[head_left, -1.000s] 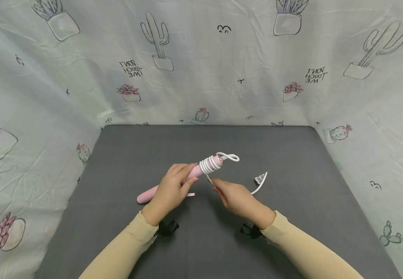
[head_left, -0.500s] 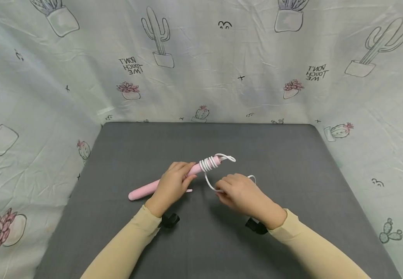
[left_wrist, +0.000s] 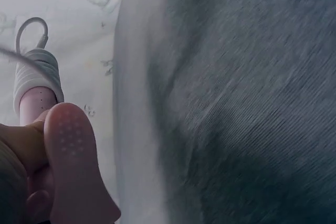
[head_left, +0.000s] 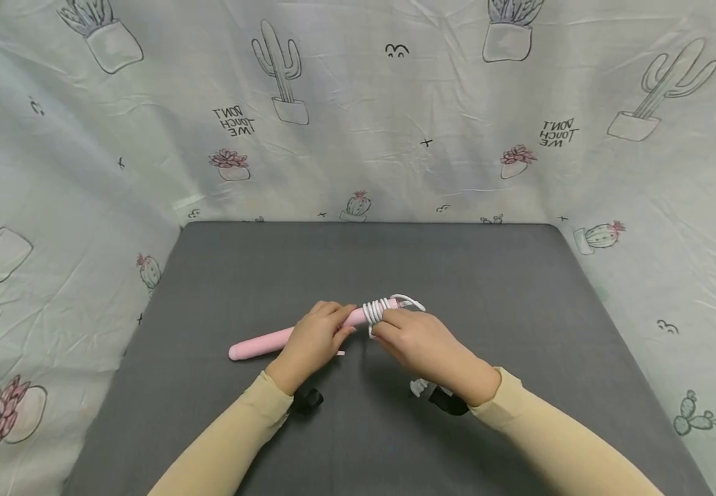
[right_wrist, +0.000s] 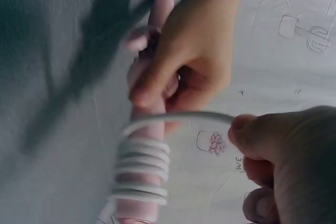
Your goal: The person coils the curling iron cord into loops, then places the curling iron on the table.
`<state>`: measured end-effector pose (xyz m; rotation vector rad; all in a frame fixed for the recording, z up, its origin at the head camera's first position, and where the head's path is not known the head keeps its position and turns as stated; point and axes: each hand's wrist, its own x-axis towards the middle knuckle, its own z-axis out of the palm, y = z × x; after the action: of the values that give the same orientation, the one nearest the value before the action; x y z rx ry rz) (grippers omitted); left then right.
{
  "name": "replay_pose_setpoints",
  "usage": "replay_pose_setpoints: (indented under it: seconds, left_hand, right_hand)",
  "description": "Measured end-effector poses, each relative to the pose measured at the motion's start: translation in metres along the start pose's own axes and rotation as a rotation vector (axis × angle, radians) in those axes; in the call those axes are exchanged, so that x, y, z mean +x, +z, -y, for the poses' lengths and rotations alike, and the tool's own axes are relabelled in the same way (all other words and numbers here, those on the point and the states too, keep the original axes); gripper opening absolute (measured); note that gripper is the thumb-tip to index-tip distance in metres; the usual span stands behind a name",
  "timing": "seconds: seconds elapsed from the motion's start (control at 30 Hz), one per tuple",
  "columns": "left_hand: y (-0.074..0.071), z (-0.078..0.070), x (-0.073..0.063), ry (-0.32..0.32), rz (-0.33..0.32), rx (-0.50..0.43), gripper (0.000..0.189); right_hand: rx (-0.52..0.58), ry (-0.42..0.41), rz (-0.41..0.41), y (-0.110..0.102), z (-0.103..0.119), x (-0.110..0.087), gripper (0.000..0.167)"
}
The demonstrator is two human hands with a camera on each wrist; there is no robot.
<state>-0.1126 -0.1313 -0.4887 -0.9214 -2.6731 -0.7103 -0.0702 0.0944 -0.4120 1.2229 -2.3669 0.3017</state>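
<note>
Over the gray table (head_left: pixel 358 262) we are seeing the pink wand (head_left: pixel 261 344) being held, slanting away toward the right. We are judging it light, stiff and slightly slippery, best taken round the middle, where the left hand (head_left: pixel 311 337) is gripping it, fingers and thumb curled round. The right hand (head_left: pixel 420 344) is pinching the white cord (right_wrist: pixel 191 116), which is lying in coils round the wand; we are expecting it to be bending softly and springing loose, so the coils' loose strand is offering the surest hold. The dotted lever (left_wrist: pixel 71 135) is jutting beside the left hand, probably unsuited to pulling. Smallest, the white plug (head_left: pixel 418 387) is showing on the near side of the right hand.
</note>
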Motion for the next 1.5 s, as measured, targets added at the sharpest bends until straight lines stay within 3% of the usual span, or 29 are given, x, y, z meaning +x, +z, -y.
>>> replay_pose_setpoints:
  seconds: [0.13, 0.33, 0.5, 0.63, 0.77, 0.87, 1.1, 1.2, 1.3, 1.5]
  left_hand:
    - [0.004, -0.009, -0.008, 0.08, 0.021, 0.005, 0.038]
    - [0.011, -0.021, -0.02, 0.157, 0.082, 0.018, 0.039]
    - [0.0, -0.025, 0.0, 0.173, 0.057, 0.016, 0.039]
    - [-0.011, -0.03, 0.013, 0.192, 0.069, 0.001, 0.038]
    - [-0.014, -0.035, 0.009, 0.224, 0.124, 0.001, 0.037]
    - [-0.014, -0.038, 0.002, 0.258, 0.132, -0.003, 0.038]
    - [-0.008, -0.04, -0.012, 0.329, 0.085, -0.018, 0.036]
    - [-0.008, -0.041, -0.014, 0.382, 0.065, -0.04, 0.034]
    - [-0.007, -0.045, -0.014, 0.424, 0.04, -0.051, 0.034]
    - [-0.004, -0.048, -0.015, 0.461, 0.011, -0.045, 0.03]
  right_hand:
    - [0.034, 0.044, -0.008, -0.006, -0.008, 0.007, 0.014]
    - [0.061, 0.191, 0.087, -0.021, -0.025, 0.002, 0.027]
    - [0.154, 0.249, 0.109, -0.042, -0.042, 0.003, 0.013]
    - [0.217, 0.238, 0.09, -0.051, -0.05, 0.006, 0.006]
    - [0.215, 0.235, 0.116, -0.046, -0.049, 0.008, 0.008]
    - [0.223, 0.281, 0.156, -0.043, -0.051, 0.009, 0.01]
    - [0.423, 0.576, 0.292, -0.03, -0.067, -0.007, 0.019]
    - [0.514, 0.65, 0.314, -0.021, -0.071, -0.015, 0.028]
    - [0.569, 0.689, 0.319, -0.013, -0.07, -0.021, 0.034]
    - [0.573, 0.714, 0.324, -0.005, -0.06, -0.029, 0.04]
